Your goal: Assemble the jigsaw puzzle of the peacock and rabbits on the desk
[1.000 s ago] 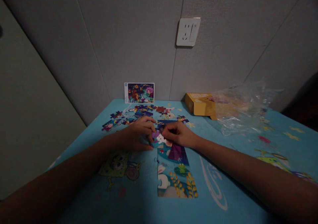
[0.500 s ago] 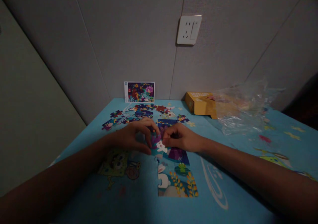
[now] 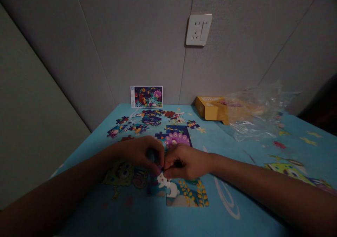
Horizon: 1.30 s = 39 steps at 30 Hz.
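Note:
A partly assembled jigsaw puzzle [image 3: 184, 193] lies flat on the table, with a pink fan-like figure in its upper part and yellow plants in its lower part. At its lower left edge sits a puzzle piece [image 3: 158, 189] with a white rabbit's head, next to the rabbit's body. My right hand [image 3: 188, 161] is closed in a pinch at the top of this piece and covers the middle of the puzzle. From the left, my left hand [image 3: 143, 153] curls thumb and fingers on the same piece, its fingertips close to my right ones. Whether the piece is fully interlocked cannot be seen.
Several loose puzzle pieces [image 3: 151, 119] lie farther back. A picture card [image 3: 147, 96] leans on the wall. A yellow box [image 3: 210, 109] and a crumpled clear plastic bag [image 3: 252, 114] are at the back right. The blue tablecloth [image 3: 110, 216] has printed cartoon figures.
My right hand has brought the rabbit piece down and left to the puzzle's lower left edge. My left hand has moved slightly down and closed in on it. The pink fan figure is now uncovered.

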Each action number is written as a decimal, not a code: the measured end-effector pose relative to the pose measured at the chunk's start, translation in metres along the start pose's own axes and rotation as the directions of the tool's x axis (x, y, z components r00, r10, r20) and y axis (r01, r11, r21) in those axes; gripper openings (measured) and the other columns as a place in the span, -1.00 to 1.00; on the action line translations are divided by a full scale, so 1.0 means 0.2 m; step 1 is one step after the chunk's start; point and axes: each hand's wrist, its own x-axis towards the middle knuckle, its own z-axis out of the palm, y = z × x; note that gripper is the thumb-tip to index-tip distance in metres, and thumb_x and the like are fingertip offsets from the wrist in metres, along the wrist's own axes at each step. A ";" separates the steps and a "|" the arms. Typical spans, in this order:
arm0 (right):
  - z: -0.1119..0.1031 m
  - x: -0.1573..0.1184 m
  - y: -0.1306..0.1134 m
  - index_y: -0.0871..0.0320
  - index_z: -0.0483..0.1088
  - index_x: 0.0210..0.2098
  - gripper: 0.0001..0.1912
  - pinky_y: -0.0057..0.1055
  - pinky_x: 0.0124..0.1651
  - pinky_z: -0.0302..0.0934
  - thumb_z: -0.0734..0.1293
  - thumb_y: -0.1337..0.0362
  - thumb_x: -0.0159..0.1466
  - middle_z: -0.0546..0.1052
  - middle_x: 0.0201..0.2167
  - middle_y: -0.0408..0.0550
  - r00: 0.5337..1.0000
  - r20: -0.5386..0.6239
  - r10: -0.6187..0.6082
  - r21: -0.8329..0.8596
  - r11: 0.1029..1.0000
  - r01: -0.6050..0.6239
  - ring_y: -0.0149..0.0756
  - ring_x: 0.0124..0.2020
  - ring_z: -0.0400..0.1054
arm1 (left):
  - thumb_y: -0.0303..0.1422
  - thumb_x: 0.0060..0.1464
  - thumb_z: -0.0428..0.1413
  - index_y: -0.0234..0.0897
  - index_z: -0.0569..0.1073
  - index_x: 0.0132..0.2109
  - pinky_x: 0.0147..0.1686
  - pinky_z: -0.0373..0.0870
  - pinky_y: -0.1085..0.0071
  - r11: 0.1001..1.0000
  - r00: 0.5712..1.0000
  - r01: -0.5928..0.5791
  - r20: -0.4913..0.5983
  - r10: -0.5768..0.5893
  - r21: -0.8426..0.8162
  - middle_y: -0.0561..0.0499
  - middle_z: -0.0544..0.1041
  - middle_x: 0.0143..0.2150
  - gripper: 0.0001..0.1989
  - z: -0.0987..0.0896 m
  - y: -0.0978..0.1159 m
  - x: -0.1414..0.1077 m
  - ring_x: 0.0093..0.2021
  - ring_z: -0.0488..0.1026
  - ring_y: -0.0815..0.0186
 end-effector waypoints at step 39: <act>0.01 0.01 -0.02 0.19 0.37 -0.57 -0.70 -0.51 -0.45 0.00 0.44 0.17 0.17 0.32 -0.62 -0.29 0.998 0.061 -0.017 -0.198 0.980 0.029 -0.54 -0.58 0.14 | -0.17 -0.06 0.38 -0.10 0.62 -0.21 -0.17 0.27 0.40 0.983 0.985 -0.059 0.170 0.028 0.175 0.11 0.48 -0.41 -0.74 0.01 -0.04 0.00 -0.24 0.40 0.30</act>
